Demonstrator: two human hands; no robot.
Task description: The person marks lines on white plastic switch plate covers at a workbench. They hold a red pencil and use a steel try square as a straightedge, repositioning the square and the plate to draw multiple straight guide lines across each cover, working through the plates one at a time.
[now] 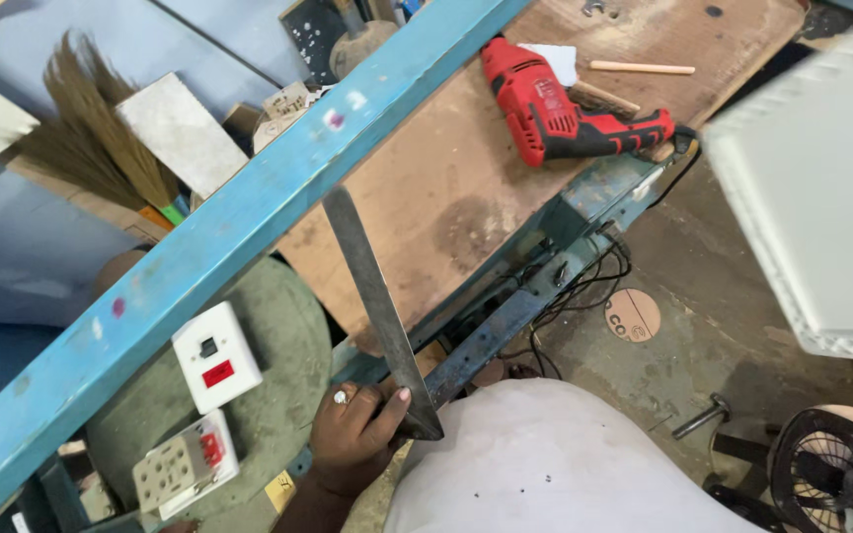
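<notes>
Fingers (365,407) of the left hand (348,434) are curled tight round the corner of a steel square (379,301), thumb pressed on the flat face right at the bend. One blade runs up and away from the fingers till it meets the blue beam (239,212); the other arm slants off to the right of them along the counter (466,188) edge. So the square sits mostly above the fingers, only its corner inside the grip. Right hand isn't in the shot.

Just left of the fingers are two white switch boxes (215,353) on a grey round thing. Well up and right of them, a red drill (560,111) lies on the counter. Far right, low down, there's a fan (836,474) and a hammer (701,417) on the floor.
</notes>
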